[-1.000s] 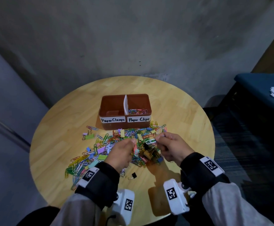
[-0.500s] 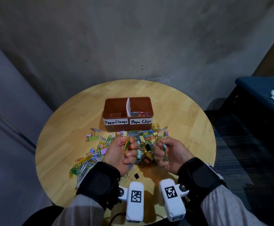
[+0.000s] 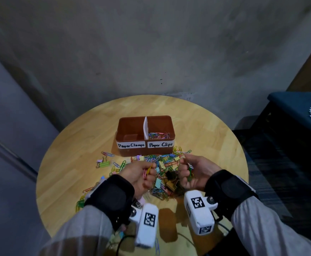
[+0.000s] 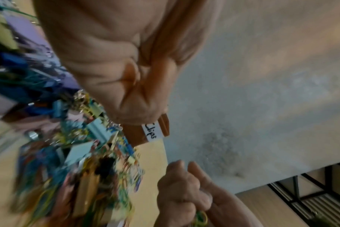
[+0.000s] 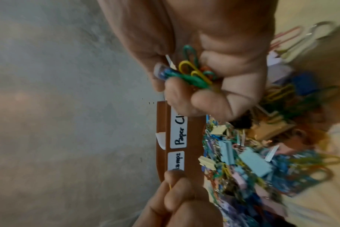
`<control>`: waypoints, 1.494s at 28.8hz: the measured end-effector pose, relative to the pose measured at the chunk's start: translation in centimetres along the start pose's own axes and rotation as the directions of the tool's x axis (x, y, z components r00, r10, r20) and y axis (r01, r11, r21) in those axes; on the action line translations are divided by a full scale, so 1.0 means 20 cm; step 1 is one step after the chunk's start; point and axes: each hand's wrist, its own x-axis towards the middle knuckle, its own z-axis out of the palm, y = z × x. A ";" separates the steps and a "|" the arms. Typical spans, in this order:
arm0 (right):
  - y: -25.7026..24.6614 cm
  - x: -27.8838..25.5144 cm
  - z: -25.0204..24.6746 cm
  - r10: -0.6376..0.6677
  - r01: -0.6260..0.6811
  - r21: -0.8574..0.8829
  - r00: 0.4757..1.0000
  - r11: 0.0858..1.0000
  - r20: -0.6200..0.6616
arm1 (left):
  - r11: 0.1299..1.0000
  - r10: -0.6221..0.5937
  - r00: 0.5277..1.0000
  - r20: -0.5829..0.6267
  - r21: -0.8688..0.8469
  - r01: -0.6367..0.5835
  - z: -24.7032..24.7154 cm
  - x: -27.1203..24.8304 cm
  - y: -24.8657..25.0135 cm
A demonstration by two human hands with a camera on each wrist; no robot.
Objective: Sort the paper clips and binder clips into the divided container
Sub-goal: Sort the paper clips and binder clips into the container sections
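A brown divided container point(image 3: 162, 120) stands mid-table, labelled "Paper Clamps" on the left and "Paper Clips" on the right. Its right half holds coloured paper clips point(image 3: 158, 135); the left half looks bare. In front lies a mixed pile of paper clips and binder clips point(image 3: 162, 169). My left hand point(image 3: 141, 174) is raised over the pile, fingers curled round pink and yellow paper clips point(image 3: 148, 170). My right hand point(image 3: 189, 172) grips a bunch of green, yellow and blue paper clips point(image 5: 192, 73), palm turned inward.
The round wooden table point(image 3: 206, 137) stands against a grey wall. Loose clips point(image 3: 104, 161) lie scattered to the left of the pile. A blue-cushioned seat point(image 3: 299, 108) with papers is at the right.
Both hands have lifted off the pile with paper clips in them and turned palms inward. The head view has shifted slightly down and closer.
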 end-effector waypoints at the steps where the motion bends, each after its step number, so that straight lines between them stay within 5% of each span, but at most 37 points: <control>1: -0.03 0.01 0.01 -0.002 0.002 0.002 1.000 1.000 -0.015 | 1.000 0.031 0.999 -0.015 -0.004 -0.031 0.01 0.01 0.04; 5: -0.11 0.04 0.07 -0.017 0.021 0.051 0.998 0.998 -0.063 | 0.993 0.117 0.992 -0.049 -0.006 -0.117 0.05 0.02 0.19; 14: -0.46 0.19 0.35 -0.320 0.288 -0.188 0.931 0.939 -0.176 | 0.966 0.235 0.966 -0.111 0.141 -0.218 0.16 0.19 0.55; 22: -0.45 0.31 0.41 -0.357 0.307 -0.279 0.922 0.910 -0.148 | 0.960 0.270 0.961 -0.059 0.088 -0.265 0.14 0.28 0.54; 26: -0.37 0.25 0.39 -0.447 0.358 -0.381 0.877 0.852 -0.175 | 0.925 0.326 0.940 -0.100 0.237 -0.296 0.11 0.20 0.45; 35: 0.11 -0.06 0.17 -0.538 0.310 -0.754 0.840 0.579 -0.068 | 0.575 0.399 0.916 -0.045 0.790 -0.212 -0.01 -0.12 -0.02; 38: 0.36 -0.09 0.10 -0.519 0.207 -0.900 0.855 0.383 -0.024 | 0.514 0.356 0.930 -0.095 0.851 -0.109 -0.03 -0.19 -0.18; 43: 0.63 -0.12 0.08 -0.468 -0.044 -0.994 0.884 -0.101 0.008 | 0.464 0.366 0.912 -0.183 0.886 -0.009 -0.06 -0.23 -0.35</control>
